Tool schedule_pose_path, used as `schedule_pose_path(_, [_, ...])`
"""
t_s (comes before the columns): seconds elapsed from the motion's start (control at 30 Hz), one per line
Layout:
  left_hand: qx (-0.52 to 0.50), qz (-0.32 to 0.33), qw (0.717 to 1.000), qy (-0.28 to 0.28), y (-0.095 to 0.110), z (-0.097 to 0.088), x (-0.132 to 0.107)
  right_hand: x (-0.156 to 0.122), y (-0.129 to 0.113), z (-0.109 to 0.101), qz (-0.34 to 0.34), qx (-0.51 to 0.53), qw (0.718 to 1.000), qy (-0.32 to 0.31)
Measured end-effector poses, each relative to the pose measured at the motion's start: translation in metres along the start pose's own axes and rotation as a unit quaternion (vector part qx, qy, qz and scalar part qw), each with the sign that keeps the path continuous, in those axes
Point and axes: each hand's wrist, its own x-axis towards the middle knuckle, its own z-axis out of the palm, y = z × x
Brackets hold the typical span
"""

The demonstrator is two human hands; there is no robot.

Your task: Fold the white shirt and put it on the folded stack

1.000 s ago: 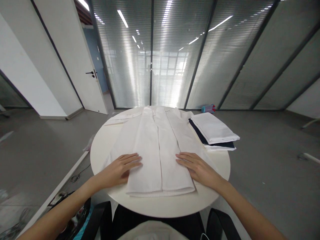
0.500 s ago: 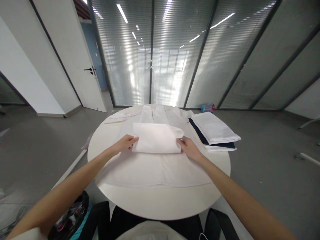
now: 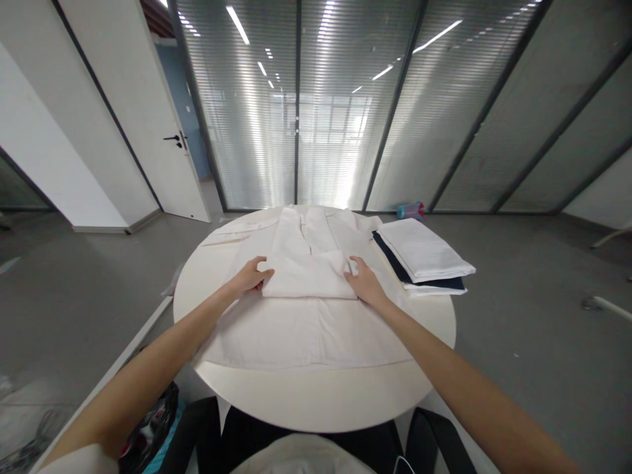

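Fingers [image 3: 267,272] of the left hand [image 3: 245,278] curl loosely at the left end of a folded band [image 3: 309,280], forefinger and thumb parted; those of the right hand [image 3: 365,283] curve at its right end, likewise unclosed. Both hands angle inward, their forearms converging from the lower corners. The band belongs to a white garment [image 3: 289,230] lying on the round surface [image 3: 309,401]; it runs crosswise, while the garment's long axis points away toward the glass partition [image 3: 336,145]. A broad white layer [image 3: 306,332] spreads nearer the person. Rightward, a folded cloth stack [image 3: 424,250] sits by the surface's edge.
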Motion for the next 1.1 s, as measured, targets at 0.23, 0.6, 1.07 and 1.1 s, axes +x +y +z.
schedule_pose_path(0.23, [0.193, 0.152, 0.962, 0.123, 0.012, 0.001, 0.0, -0.013, -0.029, -0.014, -0.084, -0.161, 0.982, 0.047])
schedule_pose_path(0.6, [0.442, 0.246, 0.86, -0.062, 0.017, 0.066, 0.028, 0.018, -0.046, 0.03, -0.193, -0.212, 0.946, -0.15])
schedule_pose_path(1.07, [0.462, 0.234, 0.854, -0.057, 0.008, 0.062, 0.019, 0.011, -0.036, 0.024, -0.16, -0.198, 0.946, -0.202])
schedule_pose_path(1.1, [0.463, 0.237, 0.852, -0.055, 0.007, 0.062, 0.017, 0.009, -0.036, 0.024, -0.161, -0.198, 0.946, -0.202])
